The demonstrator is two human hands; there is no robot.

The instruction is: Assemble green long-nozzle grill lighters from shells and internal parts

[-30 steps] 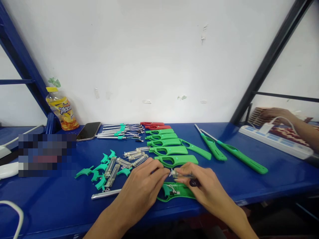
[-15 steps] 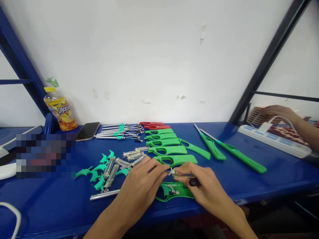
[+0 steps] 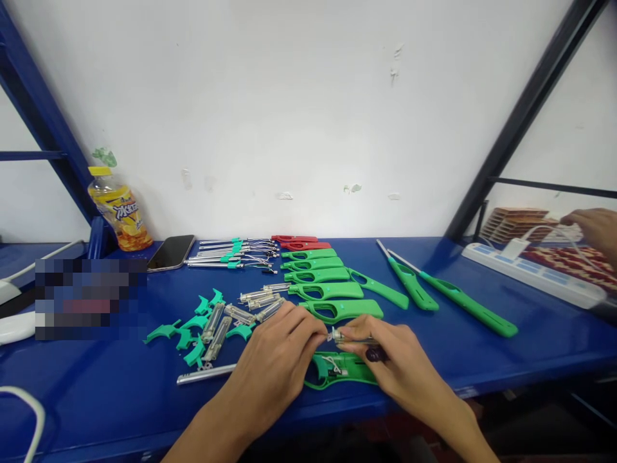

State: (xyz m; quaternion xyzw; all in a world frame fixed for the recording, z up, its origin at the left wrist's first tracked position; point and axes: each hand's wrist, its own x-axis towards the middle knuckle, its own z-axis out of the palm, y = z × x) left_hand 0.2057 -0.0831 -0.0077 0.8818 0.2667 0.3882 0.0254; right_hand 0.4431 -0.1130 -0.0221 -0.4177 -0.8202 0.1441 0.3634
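My right hand (image 3: 402,360) grips a clear lighter fuel tank (image 3: 355,341) between thumb and fingers, its white valve end pointing left. A dark rounded handle end (image 3: 376,354) pokes out of the same palm. My left hand (image 3: 277,357) is pinched closed by the valve, at a tiny piece too small to name. Just below lies an open green lighter shell (image 3: 357,370) with a teal trigger and white wires inside. From it a metal tube (image 3: 207,374) runs left, partly behind my left hand. Loose teal triggers (image 3: 195,323) and more clear tanks (image 3: 219,339) lie to the left.
Green shells (image 3: 337,291) and red shells (image 3: 303,245) line up behind my hands. Metal tubes with wires (image 3: 231,253), a phone (image 3: 171,253) and a bottle (image 3: 120,215) stand back left. Two long green lighters (image 3: 467,305) and a power strip (image 3: 535,276) are right, near another person's hand (image 3: 595,228).
My left fingertips have drawn slightly away from the valve, while my right hand keeps its hold on the tank. The other person's hand has moved right, off the stacked brown pieces.
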